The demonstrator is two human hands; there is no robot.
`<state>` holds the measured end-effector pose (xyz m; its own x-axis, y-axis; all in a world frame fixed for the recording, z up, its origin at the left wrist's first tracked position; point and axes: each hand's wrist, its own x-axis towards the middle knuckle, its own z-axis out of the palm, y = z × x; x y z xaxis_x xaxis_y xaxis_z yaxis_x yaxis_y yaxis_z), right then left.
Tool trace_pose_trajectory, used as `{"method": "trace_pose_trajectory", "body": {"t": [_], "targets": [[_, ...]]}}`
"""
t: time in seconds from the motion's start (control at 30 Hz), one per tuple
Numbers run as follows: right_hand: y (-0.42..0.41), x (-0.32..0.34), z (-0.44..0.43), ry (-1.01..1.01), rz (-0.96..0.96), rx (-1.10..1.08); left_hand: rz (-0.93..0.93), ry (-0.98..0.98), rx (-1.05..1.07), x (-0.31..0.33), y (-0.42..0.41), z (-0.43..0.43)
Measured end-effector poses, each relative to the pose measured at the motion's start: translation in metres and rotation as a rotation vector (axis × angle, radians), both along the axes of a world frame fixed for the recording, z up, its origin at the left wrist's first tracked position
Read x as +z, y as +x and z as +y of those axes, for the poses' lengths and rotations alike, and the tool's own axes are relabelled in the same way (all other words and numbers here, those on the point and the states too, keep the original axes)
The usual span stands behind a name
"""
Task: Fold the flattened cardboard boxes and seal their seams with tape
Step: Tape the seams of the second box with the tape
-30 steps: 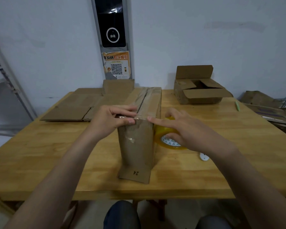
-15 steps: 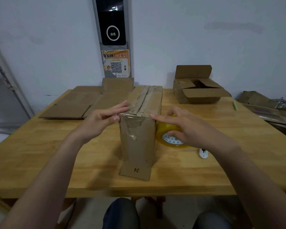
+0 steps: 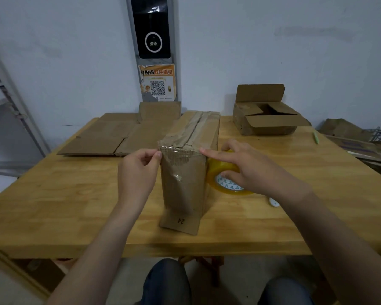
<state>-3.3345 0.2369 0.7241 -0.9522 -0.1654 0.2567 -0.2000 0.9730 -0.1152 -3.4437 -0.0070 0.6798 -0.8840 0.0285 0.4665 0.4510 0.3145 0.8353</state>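
Left hand [image 3: 139,170] has curled from flat to pinch tape [image 3: 177,151] at corner of box [image 3: 185,190] on table [image 3: 75,205]; right hand [image 3: 246,168] grips roll [image 3: 216,172], forefinger pressing the right corner. Keep strip taut; smooth outward before cutting.

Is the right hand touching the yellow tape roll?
Touching. The head view shows the right hand gripping the tape roll, with fingers over its top and the thumb at its core.

Tape roll [image 3: 227,179] right of box [image 3: 185,172]
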Motion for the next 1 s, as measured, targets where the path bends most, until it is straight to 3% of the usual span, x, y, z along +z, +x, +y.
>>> {"method": "trace_pose_trajectory", "body": {"t": [0.07, 0.27, 0.4, 0.57, 0.63, 0.77, 1.0], "targets": [[-0.001, 0.002, -0.007, 0.013, 0.008, 0.003, 0.164, -0.260, 0.089, 0.005, 0.009, 0.000], [-0.006, -0.007, -0.037, -0.192, 0.104, 0.024, 0.373, -0.543, -0.151, 0.013, 0.014, 0.005], [-0.011, -0.026, -0.028, -0.456, 0.118, 0.005, 0.333, -0.458, -0.151, 0.006, 0.007, 0.004], [0.002, -0.041, -0.018, -0.540, 0.129, 0.079, 0.320, -0.378, -0.109, 0.005, 0.008, 0.010], [0.007, -0.034, -0.019, -0.422, 0.156, 0.070, 0.328, -0.343, -0.096, 0.004, 0.007, 0.012], [0.011, -0.015, -0.016, 0.049, 0.166, -0.036, 0.370, -0.357, -0.074, -0.001, 0.003, 0.011], [0.000, -0.020, -0.016, -0.024, 0.047, -0.038, 0.343, -0.192, 0.028, -0.005, 0.002, 0.027]]}}
